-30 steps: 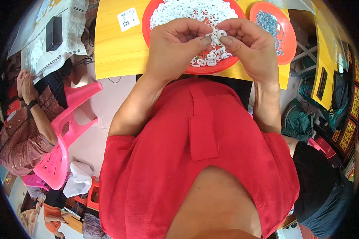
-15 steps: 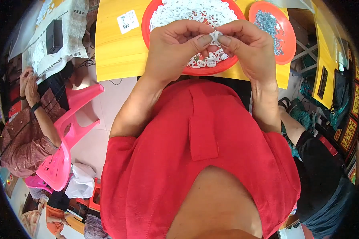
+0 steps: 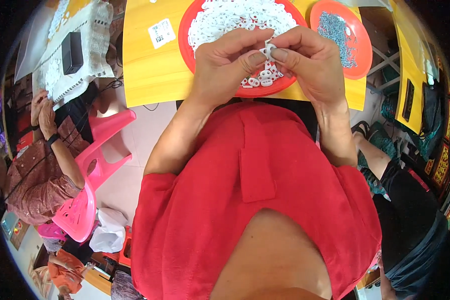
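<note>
Above a round red tray (image 3: 265,91), a small white plastic piece (image 3: 270,50) is pinched between fingertips. My right hand (image 3: 312,62) grips it with thumb and forefinger. From the other side, my left hand (image 3: 222,62) has its thumb tip at the piece, its forefinger arched above; the exact contact there is partly hidden. White plastic pieces (image 3: 220,22) with holes heap up in the tray. Several more (image 3: 265,77) lie along its near side, just under my fingers. An orange-red dish (image 3: 361,67) to the right holds small silvery screws (image 3: 335,35).
The tray and dish stand on a yellow table (image 3: 150,75), with a white printed label (image 3: 161,33) at the left. A person (image 3: 45,165) sits on a pink plastic chair (image 3: 105,165) at a cloth-covered table (image 3: 92,45). Another person (image 3: 405,215) is close on my right.
My hands still meet above the tray. The white piece has been turned, and my left fingers have shifted on it. The whole view has moved slightly.
</note>
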The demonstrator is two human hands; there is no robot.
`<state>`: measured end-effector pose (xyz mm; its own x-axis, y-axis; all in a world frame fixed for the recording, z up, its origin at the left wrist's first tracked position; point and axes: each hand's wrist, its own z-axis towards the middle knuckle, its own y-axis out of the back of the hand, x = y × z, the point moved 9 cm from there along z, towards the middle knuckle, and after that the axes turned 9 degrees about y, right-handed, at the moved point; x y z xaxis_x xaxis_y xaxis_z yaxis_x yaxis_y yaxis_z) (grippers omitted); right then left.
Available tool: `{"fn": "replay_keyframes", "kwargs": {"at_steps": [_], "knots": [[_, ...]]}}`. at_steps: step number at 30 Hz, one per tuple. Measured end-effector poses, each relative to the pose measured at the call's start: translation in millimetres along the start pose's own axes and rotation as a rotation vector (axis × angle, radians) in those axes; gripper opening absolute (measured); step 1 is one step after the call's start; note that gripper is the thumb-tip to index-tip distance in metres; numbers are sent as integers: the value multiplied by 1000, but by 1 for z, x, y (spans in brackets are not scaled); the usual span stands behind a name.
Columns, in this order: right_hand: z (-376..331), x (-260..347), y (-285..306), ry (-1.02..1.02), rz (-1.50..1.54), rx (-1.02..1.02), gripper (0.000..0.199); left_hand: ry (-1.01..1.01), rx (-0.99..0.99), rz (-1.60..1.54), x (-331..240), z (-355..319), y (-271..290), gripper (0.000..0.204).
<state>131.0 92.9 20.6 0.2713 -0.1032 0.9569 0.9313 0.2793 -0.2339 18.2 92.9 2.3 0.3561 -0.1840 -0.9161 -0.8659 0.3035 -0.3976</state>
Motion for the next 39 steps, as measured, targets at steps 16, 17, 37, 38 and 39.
{"fn": "replay_keyframes", "kwargs": {"at_steps": [16, 17, 37, 38, 39], "knots": [[-6, 12, -9, 7, -92, -32, 4, -283, 75, 166, -18, -9, -12, 22], [-7, 11, -9, 6, -91, -32, 4, -290, 73, 163, -18, -9, -12, 22], [2, 4, 1, -13, -46, -86, 14, -41, 140, -165, 2, 5, -5, 29], [2, 4, 2, -10, -47, -87, 14, -19, 130, -194, 5, 6, -4, 29], [2, 5, 1, 2, -45, -78, 14, -19, 133, -193, 6, 6, -4, 29]]}}
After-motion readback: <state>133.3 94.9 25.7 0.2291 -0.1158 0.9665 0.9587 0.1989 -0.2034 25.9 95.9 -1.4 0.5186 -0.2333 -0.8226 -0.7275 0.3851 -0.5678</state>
